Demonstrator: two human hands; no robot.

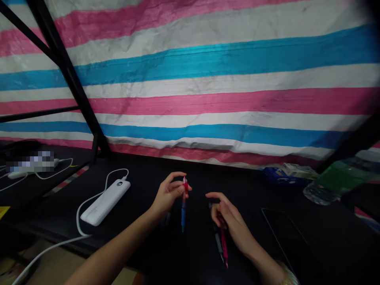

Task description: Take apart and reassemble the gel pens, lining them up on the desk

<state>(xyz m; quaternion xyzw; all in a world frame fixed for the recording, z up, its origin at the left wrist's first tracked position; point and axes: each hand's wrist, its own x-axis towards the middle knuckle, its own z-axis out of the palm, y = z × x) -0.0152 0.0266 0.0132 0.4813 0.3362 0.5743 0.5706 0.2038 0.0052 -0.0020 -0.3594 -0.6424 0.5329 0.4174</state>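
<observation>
My left hand point(170, 194) pinches a pen with a red upper part and a blue lower part point(183, 217) between thumb and fingers, its lower end towards me. A faint, dark pen-like shape point(167, 219) shows just below that hand. To the right, my right hand point(230, 217) has its index finger stretched out and its other fingers curled over two pens. One is a pink pen point(225, 249), the other a grey and black pen point(219, 243). The curled fingers hide part of both, so how firmly they are gripped is unclear.
A white power bank point(106, 202) with a white cable lies left on the black table point(142, 170). At right are a dark phone or tablet point(287, 233), a blue packet point(277, 177) and a green-labelled clear bottle point(335, 178). Black frame bars point(73, 85) and a striped sheet point(208, 99) stand behind.
</observation>
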